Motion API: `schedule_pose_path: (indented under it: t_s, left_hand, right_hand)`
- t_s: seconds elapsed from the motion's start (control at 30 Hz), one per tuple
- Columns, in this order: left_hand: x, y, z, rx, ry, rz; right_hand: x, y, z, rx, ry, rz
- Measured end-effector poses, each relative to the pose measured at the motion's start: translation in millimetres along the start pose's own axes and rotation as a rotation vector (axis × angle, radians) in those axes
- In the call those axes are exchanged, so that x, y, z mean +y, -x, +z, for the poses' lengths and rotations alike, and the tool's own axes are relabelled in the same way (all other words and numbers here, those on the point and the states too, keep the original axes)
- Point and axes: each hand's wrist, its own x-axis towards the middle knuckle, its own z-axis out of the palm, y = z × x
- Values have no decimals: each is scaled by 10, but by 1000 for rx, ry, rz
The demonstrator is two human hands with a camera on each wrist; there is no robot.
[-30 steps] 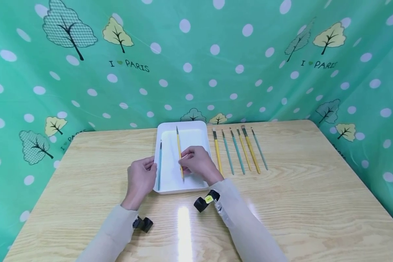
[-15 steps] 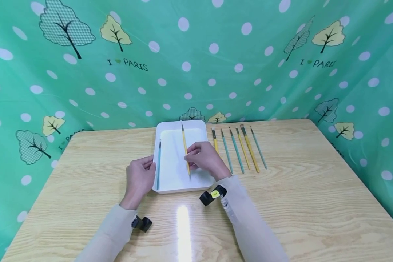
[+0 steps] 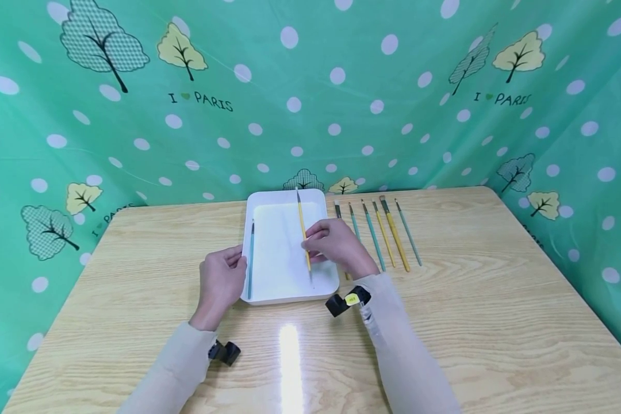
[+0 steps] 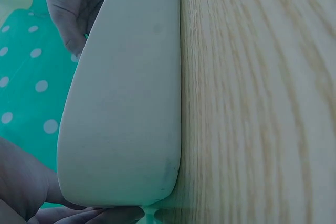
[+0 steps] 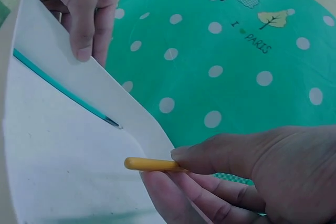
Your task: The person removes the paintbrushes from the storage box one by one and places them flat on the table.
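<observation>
A shallow white tray [image 3: 276, 273] lies on the table, and a teal paintbrush [image 3: 250, 259] lies inside it along the left wall. My left hand [image 3: 223, 282] grips the tray's left rim, thumb over the rim and fingers outside, as the right wrist view shows. Over the right part of the tray, my right hand [image 3: 337, 244] pinches a thin yellow paintbrush [image 3: 301, 215] between thumb and fingers. Its bristles point away toward the far rim. The rounded end of its yellow handle [image 5: 137, 163] sticks out from the fingers in the right wrist view.
Right of the tray several yellow and teal paintbrushes [image 3: 390, 230] lie side by side, bristles away from me. My right hand and forearm partly cover the leftmost ones. A green dotted curtain [image 3: 269, 121] hangs behind the wooden table [image 3: 150, 259].
My right hand has moved rightward across the tray with the yellow paintbrush, from near the middle toward the right wall. My left hand has stayed at the left rim.
</observation>
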Motion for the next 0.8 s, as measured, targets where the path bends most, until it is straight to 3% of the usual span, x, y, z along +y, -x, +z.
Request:
schedule_pose_path:
  t_s: [0.8]
  left_hand:
    - [-18,-7,10,7,-3,11]
  right_hand:
    - [63,29,-422,3,-64,-9]
